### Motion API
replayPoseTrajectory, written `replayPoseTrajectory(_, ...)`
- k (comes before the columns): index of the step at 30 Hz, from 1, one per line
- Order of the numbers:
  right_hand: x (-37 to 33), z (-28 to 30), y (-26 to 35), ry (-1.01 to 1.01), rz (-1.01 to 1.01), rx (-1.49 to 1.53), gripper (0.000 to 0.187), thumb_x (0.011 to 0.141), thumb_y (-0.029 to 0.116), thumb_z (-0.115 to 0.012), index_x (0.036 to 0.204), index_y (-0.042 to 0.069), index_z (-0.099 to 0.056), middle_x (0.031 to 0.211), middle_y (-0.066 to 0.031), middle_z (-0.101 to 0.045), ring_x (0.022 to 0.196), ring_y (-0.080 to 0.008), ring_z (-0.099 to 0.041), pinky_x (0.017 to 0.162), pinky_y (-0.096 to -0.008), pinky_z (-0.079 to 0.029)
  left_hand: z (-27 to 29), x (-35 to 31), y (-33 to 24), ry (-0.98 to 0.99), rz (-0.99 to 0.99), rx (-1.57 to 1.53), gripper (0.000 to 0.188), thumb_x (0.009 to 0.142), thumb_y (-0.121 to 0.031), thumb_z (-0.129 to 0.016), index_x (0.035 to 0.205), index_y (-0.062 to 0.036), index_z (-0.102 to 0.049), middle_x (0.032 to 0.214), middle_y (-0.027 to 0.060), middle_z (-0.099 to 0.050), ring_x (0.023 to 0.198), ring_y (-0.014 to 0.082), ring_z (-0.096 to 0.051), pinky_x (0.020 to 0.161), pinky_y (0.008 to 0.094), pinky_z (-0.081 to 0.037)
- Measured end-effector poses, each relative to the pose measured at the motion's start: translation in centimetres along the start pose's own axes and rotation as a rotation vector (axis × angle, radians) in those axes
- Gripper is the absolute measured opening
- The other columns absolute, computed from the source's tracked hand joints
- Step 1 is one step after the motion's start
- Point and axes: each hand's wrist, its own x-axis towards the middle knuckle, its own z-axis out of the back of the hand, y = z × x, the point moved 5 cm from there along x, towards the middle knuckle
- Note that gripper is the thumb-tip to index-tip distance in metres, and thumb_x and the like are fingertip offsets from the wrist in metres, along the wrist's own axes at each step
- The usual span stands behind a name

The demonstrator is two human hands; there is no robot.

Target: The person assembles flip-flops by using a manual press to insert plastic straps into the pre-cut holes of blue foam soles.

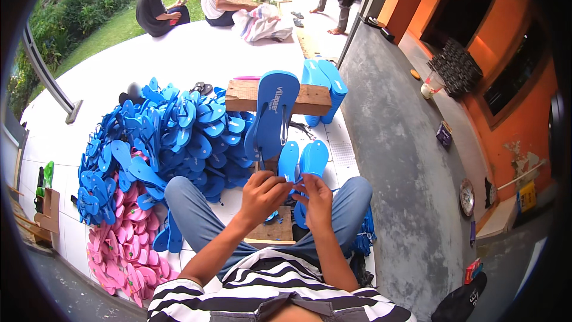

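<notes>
My left hand (pixel 263 197) and my right hand (pixel 316 200) meet in front of my lap, their fingertips pinched close together. Whatever lies between the fingertips is too small to make out. Just beyond them a blue flip-flop (pixel 275 104) stands upright against a wooden block (pixel 241 95) on a stand, with its dark blue strap hanging at the sides. Close past my fingers lie a blue sole (pixel 289 158) and another blue sole (pixel 314 156), both without visible straps. A wooden board (pixel 277 226) shows between my knees, partly hidden by my hands.
A large heap of blue flip-flops (pixel 173 131) covers the white tiles at left, with pink flip-flops (pixel 128 238) nearer me. Stacked blue soles (pixel 328 86) stand behind the block. A grey concrete strip (pixel 405 143) runs along the right. Several people are farther off, one beside a sack (pixel 259 24).
</notes>
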Motion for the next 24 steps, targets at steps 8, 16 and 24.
replayPoseTrajectory(8,-0.2,-6.5,3.5,-0.014,0.419,-0.208,0.036,0.101,0.029,-0.055,0.107,-0.004,-0.067,0.091,-0.0084,-0.069,0.08,-0.0109,-0.061,0.073,-0.0251,-0.05,-1.7,0.6,-1.0,-0.191,0.327,-0.191,0.028,0.068,-0.002,-0.074,0.095,-0.0085,-0.071,0.094,0.004,-0.066,0.084,0.0255,-0.06,0.07,0.0372,-0.049)
replayPoseTrajectory(16,3.8,-6.7,5.4,0.378,0.314,0.097,0.046,0.104,0.038,-0.045,0.076,0.004,-0.055,0.064,0.0036,-0.04,0.058,-0.006,-0.035,0.054,-0.0234,-0.033,4.4,3.5,-0.2,-0.191,0.153,-0.285,0.028,0.074,0.008,-0.06,0.098,-0.0048,-0.068,0.1,0.0101,-0.067,0.092,0.0259,-0.062,0.081,0.0344,-0.05)
replayPoseTrajectory(24,4.4,-9.5,7.2,0.781,0.241,-0.111,0.051,0.101,0.046,-0.048,0.071,0.005,-0.054,0.066,0.0042,-0.043,0.058,-0.0042,-0.031,0.053,-0.022,-0.023,7.0,12.3,4.8,-0.237,0.197,0.224,0.042,0.089,-0.022,-0.065,0.125,-0.0017,-0.055,0.121,0.0164,-0.06,0.11,0.0297,-0.058,0.098,0.0401,-0.035)
